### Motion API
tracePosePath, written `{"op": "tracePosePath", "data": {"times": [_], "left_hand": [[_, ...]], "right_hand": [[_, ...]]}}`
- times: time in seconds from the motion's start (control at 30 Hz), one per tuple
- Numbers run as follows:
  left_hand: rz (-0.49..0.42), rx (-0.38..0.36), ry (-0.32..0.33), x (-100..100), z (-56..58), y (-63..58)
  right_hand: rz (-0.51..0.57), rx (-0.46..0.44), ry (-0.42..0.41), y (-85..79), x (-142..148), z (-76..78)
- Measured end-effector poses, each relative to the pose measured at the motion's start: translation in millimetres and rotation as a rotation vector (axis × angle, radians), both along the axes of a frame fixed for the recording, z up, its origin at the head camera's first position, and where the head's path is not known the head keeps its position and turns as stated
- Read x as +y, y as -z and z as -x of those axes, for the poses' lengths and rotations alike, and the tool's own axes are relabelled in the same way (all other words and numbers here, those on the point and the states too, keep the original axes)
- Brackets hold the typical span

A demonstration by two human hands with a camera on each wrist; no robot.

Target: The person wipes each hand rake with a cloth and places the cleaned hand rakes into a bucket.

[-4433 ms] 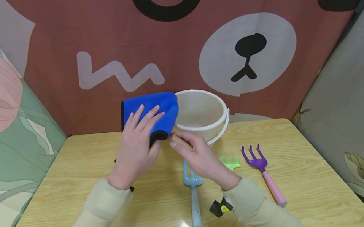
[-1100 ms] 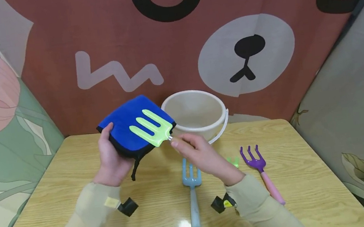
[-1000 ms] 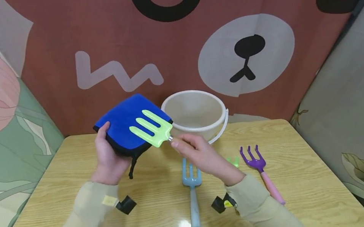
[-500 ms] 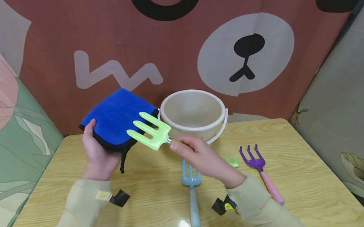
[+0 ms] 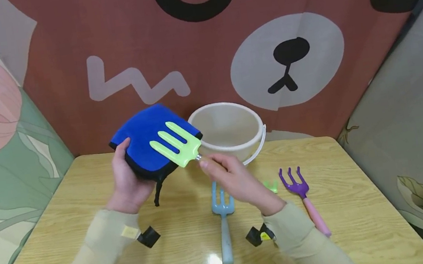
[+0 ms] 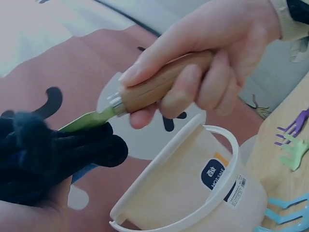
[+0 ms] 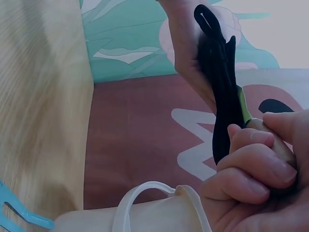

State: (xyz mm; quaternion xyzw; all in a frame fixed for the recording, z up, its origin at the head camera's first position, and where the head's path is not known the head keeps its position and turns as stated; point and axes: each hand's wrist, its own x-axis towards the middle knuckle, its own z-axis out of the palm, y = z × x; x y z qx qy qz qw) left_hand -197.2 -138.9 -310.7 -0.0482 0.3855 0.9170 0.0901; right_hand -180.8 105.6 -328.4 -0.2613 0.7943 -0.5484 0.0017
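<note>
The left hand [image 5: 127,181] grips a folded blue towel [image 5: 141,134] with black edging by its lower left side, thumb on top, fingers curled beneath; a black hanging loop [image 5: 158,192] dangles from its lower edge. The right hand is closed round the wooden handle of a light green hand fork [image 5: 187,150], whose tines lie across the towel's face (how hard they press, I cannot tell). Towel and fork are held up above the desk [image 5: 185,238], left of the middle and towards its far edge.

Just right of them, an off-white bucket [image 5: 226,123] stands upright at the far edge, its white carrying handle [image 6: 235,154] dropped to one side. A light blue hand fork [image 5: 223,224] lies mid-desk, tines towards the far edge. Nearer the right edge lies a purple fork [image 5: 298,188] with a pink grip, and beside it a small green tool [image 5: 271,186], mostly hidden behind the right hand [image 5: 234,180]
</note>
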Motion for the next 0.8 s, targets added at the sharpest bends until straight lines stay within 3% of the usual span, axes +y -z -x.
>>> {"op": "tracePosePath", "data": {"times": [0.8], "left_hand": [[0.082, 0.177, 0.109, 23, -9.6, 7.0]], "right_hand": [[0.066, -0.061, -0.014, -5.9, 1, 1.0]]}}
